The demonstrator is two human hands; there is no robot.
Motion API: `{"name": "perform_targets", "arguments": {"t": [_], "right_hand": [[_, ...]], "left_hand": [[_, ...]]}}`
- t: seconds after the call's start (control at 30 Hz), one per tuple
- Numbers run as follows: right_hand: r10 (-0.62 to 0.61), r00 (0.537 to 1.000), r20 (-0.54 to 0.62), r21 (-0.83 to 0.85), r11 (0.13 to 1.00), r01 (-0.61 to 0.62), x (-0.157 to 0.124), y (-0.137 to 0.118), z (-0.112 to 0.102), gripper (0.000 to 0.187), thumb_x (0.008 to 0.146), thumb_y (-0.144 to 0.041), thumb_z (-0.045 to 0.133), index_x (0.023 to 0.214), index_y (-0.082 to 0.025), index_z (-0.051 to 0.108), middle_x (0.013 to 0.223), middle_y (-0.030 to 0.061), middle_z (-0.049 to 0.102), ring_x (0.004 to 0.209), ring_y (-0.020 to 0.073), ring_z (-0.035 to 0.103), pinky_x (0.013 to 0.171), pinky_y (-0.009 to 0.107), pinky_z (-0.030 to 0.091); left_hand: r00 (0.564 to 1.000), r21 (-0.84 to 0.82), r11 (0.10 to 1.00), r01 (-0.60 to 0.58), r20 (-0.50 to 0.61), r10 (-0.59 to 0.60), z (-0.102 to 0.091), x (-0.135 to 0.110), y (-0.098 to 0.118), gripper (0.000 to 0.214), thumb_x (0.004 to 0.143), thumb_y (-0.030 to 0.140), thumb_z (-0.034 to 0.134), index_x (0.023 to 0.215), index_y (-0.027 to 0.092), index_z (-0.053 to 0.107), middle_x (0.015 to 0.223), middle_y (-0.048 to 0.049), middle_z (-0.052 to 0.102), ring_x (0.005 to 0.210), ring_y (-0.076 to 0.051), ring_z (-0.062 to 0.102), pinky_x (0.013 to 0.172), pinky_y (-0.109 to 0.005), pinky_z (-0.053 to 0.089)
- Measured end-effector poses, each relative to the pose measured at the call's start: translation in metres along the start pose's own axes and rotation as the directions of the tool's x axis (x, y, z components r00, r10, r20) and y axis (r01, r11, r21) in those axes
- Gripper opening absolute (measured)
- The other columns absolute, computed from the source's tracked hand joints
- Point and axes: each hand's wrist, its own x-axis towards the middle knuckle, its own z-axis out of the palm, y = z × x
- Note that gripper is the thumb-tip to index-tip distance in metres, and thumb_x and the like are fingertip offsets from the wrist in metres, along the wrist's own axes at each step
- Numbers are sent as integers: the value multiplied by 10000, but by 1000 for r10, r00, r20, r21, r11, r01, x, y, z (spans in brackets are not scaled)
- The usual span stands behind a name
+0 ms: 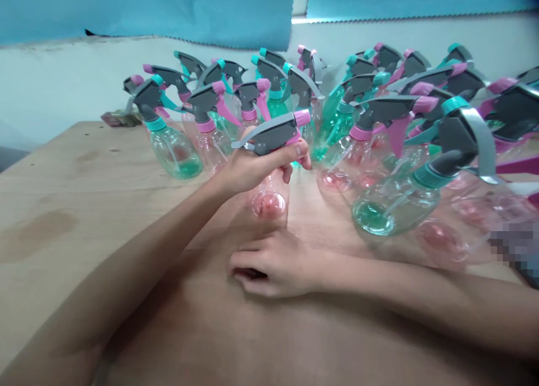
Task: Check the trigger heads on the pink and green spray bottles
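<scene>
My left hand [256,164] is wrapped round the neck of a clear spray bottle [269,203] with a pink base. The bottle's grey trigger head, with its pink nozzle, pokes out above my thumb and points right. My fingers lie around the pink trigger. Nearer to me, my right hand [273,265] rests on the wooden table [54,184] with its fingers loosely curled in. A dark hollow shows between thumb and forefinger, with nothing visible in it; the fingertips are partly hidden.
Several more spray bottles, some with green nozzles and some with pink, crowd the back and right. A green-based bottle [396,203] leans at the right front. A small bundle [122,118] lies at the back left edge. Blue cloth [147,10] hangs on the wall.
</scene>
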Motion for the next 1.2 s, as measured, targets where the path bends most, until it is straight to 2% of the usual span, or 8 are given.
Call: {"name": "perform_targets", "arguments": {"t": [0.5,0.7,1.03,1.2], "right_hand": [[3,1000,-3,10,1000,-3,-1,1,2,152,996,-238,538,989,-208,687,866,11,734,730,141,599,636,290,367],[-8,1000,-9,-1,1000,8,0,0,0,133,980,-213,552,986,-203,685,874,15,736,733,145,598,638,294,371],[5,1000,-5,10,1000,-5,0,0,-1,144,971,-219,557,999,-206,698,874,2,739,734,139,606,634,293,374],[12,1000,1,9,1000,-12,-1,-1,-2,147,971,-213,549,990,-207,695,871,0,742,713,138,596,620,303,355]], "left_hand": [[1000,-30,999,-22,13,22,0,0,0,258,919,389,773,816,162,706,869,-67,769,621,-123,662,600,-264,573],[1000,3,1000,2,10,-2,-1,-1,0,263,928,401,770,843,158,714,896,-91,786,632,-135,667,601,-266,586],[999,-49,998,-31,22,32,-1,1,-5,282,910,419,787,843,157,705,875,-81,770,673,-140,687,594,-255,576],[1000,-54,999,11,3,-10,1,2,-5,286,877,422,814,820,169,692,862,-88,768,737,-176,721,597,-273,591]]}}
